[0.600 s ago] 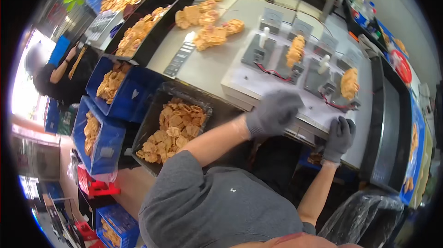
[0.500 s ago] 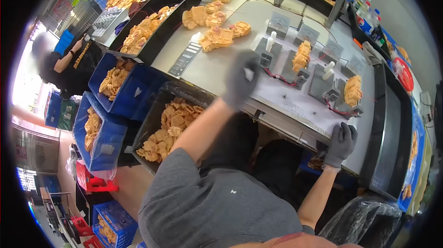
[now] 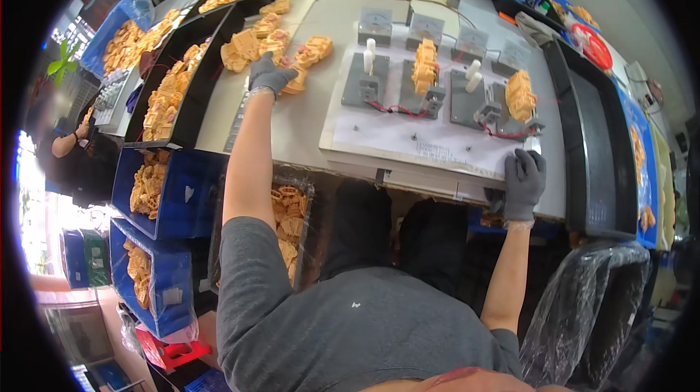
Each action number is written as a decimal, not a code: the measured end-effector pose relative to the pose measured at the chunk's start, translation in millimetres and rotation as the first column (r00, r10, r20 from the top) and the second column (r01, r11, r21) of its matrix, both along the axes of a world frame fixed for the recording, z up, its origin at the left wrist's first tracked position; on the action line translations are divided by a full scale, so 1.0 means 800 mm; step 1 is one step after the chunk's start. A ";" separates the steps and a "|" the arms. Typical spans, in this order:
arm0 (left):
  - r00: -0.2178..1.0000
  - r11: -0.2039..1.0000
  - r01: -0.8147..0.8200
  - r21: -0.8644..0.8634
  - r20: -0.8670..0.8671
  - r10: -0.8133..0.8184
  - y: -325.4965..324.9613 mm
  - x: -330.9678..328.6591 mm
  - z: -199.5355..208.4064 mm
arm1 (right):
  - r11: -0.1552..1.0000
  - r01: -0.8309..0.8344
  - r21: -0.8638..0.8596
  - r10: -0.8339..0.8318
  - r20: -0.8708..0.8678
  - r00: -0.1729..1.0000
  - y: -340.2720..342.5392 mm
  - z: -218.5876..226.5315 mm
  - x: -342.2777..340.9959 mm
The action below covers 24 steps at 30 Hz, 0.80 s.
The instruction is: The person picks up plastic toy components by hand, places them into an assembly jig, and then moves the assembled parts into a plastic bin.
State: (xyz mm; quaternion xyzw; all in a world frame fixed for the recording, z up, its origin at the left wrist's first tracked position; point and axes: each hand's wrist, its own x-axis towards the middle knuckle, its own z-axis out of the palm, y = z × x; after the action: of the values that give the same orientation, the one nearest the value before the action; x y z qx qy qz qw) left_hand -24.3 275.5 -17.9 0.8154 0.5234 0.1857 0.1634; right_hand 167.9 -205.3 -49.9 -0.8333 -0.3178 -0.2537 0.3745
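My left hand (image 3: 270, 77), in a grey glove, reaches onto a loose group of tan moulded plastic parts (image 3: 240, 51) on the left of the table. Its thumb and fingers are spread over them and touch one plastic part (image 3: 294, 86). My right hand (image 3: 524, 182), also gloved, rests at the table's front edge with its fingers curled in and nothing visible in them. Between the hands is a white board (image 3: 379, 133) with several grey fixtures. One tan part (image 3: 425, 67) stands on the second fixture, another (image 3: 520, 96) on the rightmost. White pegs (image 3: 370, 56) rise from the first and third.
Panel meters (image 3: 375, 26) line the back of the board, with red wires in front. Black trays of tan parts (image 3: 171, 93) flank the left, with blue bins (image 3: 164, 206) below. A black tray (image 3: 598, 144) borders the right. A person (image 3: 80, 158) works at far left.
My left hand has moved left from beside the fixtures to the loose plastic parts. My right hand stays at the front edge, fingers still curled. The whole view has turned.
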 end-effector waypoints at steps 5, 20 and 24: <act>0.882 0.874 0.076 -0.480 0.441 0.165 0.015 -0.028 -0.016 | 1.000 0.013 -0.027 -0.014 -0.022 1.000 -0.006 -0.003 0.003; -0.238 0.441 0.897 -0.027 0.811 0.534 -0.175 -0.101 -0.011 | 0.964 -0.265 -0.011 0.265 0.112 0.958 0.057 0.036 -0.071; -0.225 0.201 0.973 0.113 0.653 0.723 -0.234 -0.080 -0.002 | 0.880 -0.471 -0.068 0.468 -0.058 0.882 0.137 0.035 -0.095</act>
State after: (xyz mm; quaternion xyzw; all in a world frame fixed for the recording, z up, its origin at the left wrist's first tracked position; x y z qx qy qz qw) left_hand -88.1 88.2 -19.4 0.1004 -0.1028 0.3016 0.9425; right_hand 91.7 -95.7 -22.0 -0.7508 -0.5126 -0.1259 0.3972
